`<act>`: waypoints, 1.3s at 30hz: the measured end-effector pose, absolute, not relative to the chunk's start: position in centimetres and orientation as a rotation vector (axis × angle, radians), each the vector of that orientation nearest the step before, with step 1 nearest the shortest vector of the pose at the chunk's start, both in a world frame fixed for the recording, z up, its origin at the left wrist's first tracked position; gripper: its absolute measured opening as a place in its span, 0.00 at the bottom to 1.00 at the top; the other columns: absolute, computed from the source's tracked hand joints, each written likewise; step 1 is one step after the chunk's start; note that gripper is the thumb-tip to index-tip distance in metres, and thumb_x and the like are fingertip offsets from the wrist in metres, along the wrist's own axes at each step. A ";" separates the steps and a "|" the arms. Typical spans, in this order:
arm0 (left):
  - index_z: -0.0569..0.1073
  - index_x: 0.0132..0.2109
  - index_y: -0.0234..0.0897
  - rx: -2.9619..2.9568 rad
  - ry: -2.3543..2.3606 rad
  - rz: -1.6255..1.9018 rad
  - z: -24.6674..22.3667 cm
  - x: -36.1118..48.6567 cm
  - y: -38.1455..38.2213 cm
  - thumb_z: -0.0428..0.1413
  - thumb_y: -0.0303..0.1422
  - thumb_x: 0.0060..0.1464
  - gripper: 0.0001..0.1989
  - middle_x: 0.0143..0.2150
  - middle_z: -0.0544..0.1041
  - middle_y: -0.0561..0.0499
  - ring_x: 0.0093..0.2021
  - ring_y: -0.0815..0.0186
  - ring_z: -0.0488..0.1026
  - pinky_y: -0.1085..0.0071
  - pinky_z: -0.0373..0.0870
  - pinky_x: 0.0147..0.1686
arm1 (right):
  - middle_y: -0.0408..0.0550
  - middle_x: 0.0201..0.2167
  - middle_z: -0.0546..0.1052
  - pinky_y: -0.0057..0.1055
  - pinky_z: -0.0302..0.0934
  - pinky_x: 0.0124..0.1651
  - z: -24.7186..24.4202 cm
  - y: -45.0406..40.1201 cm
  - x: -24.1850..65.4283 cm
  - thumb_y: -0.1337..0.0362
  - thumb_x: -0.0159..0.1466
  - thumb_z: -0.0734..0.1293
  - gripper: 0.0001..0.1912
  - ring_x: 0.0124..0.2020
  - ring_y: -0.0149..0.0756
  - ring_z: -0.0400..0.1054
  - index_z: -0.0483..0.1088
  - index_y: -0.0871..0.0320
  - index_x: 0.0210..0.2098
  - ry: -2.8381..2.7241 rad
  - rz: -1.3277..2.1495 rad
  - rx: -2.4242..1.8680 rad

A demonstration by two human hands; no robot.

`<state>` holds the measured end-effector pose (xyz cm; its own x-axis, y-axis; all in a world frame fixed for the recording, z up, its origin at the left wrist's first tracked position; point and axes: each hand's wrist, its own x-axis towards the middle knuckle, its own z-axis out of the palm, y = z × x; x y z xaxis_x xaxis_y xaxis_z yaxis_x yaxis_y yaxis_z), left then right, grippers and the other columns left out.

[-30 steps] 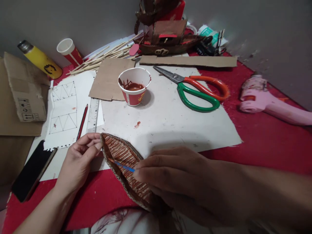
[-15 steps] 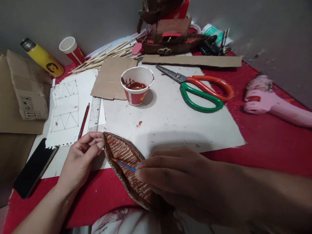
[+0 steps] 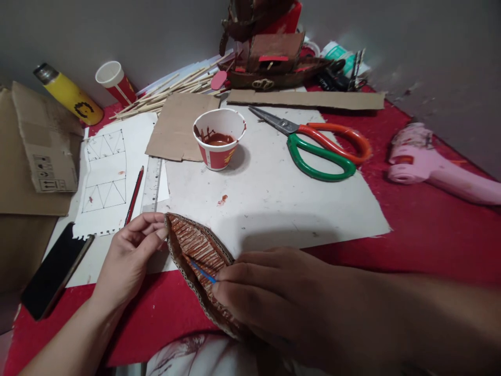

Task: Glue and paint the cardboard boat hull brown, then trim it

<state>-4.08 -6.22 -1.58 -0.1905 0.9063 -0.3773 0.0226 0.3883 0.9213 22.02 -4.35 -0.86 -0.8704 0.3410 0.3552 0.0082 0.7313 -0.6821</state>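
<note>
Pinching the hull's (image 3: 198,256) tip at lower left, left hand (image 3: 127,258) closes thumb and forefinger. Right hand (image 3: 270,297), lower centre, grips a blue brush (image 3: 202,271); bristles probably touch the hull.

A plain grey wall (image 3: 117,31) backs the work surface and meets another grey wall (image 3: 450,68) at the right. A red tablecloth (image 3: 430,230) covers the table under dim, even light.

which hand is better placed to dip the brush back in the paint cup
Right, probably. The right hand already holds the blue brush over the cardboard hull. The paint cup stands straight beyond it across the white sheet. The left hand pinches the hull's tip.
</note>
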 end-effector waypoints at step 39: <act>0.79 0.41 0.42 0.896 1.524 0.983 -2.0 -4.5 -6.4 0.67 0.35 0.52 0.08 0.34 0.78 0.57 0.29 0.76 0.70 0.83 0.65 0.30 | 0.49 0.38 0.80 0.26 0.68 0.47 -0.6 -4.8 23.3 0.71 0.69 0.61 0.10 0.41 0.33 0.76 0.70 0.61 0.48 -2.270 1.075 -0.400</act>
<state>-4.49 -6.40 -1.99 -0.1551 0.9167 -0.3684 0.0424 0.3787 0.9245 23.34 -4.77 -0.60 -0.7812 0.4945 0.3810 0.0185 0.6284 -0.7776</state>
